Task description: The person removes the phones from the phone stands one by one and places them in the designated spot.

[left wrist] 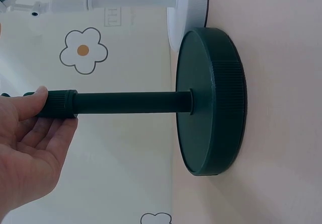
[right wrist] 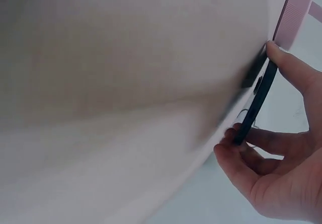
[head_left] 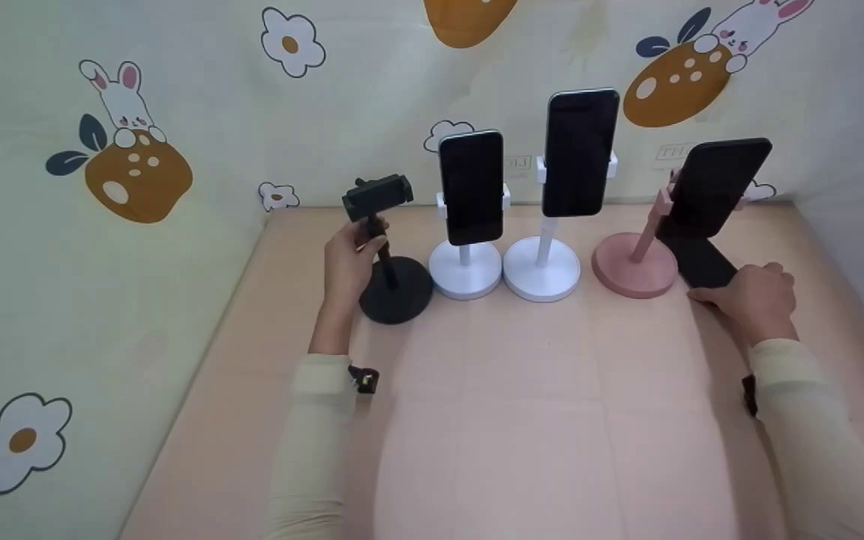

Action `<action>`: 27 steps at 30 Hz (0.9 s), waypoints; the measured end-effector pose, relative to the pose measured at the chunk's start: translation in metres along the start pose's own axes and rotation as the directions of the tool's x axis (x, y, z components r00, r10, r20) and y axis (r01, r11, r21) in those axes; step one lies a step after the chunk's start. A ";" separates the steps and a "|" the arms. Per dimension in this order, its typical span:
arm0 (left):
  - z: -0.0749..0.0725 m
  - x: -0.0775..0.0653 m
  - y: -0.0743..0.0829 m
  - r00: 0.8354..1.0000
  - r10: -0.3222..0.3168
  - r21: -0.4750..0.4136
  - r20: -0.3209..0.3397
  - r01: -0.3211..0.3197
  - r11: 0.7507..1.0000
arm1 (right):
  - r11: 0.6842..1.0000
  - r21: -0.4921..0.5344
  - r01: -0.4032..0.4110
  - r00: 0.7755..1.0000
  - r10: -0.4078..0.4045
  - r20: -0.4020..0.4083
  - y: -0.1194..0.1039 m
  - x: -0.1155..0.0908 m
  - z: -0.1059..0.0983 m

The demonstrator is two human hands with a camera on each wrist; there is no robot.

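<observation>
My left hand (head_left: 349,262) grips the collar of a dark green phone stand (left wrist: 131,103) between thumb and fingers. The stand's round base rests on the table, and its clamp at the top holds no phone. At the right, my right hand (head_left: 758,300) holds a black phone (head_left: 706,262) by its edges, thumb on one side and fingers on the other. In the right wrist view the phone (right wrist: 259,103) shows edge-on, close to the table surface. Just left of it stands a pink phone stand (head_left: 634,266) with a dark phone (head_left: 717,187) in its clamp.
Two white phone stands, a shorter one (head_left: 466,270) and a taller one (head_left: 541,270), stand between the green and pink stands, each holding a phone. A wall covering (head_left: 372,97) printed with rabbits and flowers rises behind the pink table (head_left: 507,435).
</observation>
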State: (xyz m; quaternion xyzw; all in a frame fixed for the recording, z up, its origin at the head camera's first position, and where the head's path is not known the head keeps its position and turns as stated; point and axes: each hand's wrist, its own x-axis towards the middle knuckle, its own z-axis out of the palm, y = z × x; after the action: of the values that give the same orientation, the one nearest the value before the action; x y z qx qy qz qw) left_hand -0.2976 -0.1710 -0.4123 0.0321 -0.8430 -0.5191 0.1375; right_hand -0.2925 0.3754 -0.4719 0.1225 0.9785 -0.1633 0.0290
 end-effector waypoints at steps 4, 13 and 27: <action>0.000 0.000 0.001 1.000 0.001 -0.002 0.002 -0.001 1.000 | 1.000 0.012 0.009 1.000 -0.009 0.016 0.002 -0.001 0.002; 0.000 -0.001 0.002 1.000 -0.003 -0.003 -0.005 0.003 1.000 | 0.999 0.031 -0.031 0.996 0.028 0.085 -0.002 -0.003 0.003; 0.002 -0.005 0.002 1.000 -0.014 0.013 -0.004 0.014 1.000 | 0.998 0.063 -0.022 0.997 0.017 0.082 0.002 -0.014 -0.001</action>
State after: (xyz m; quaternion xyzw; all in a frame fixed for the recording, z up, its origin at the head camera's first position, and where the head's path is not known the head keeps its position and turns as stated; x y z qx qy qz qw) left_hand -0.2937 -0.1670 -0.4122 0.0401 -0.8459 -0.5143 0.1354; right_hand -0.2790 0.3743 -0.4697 0.1261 0.9696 -0.1989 0.0664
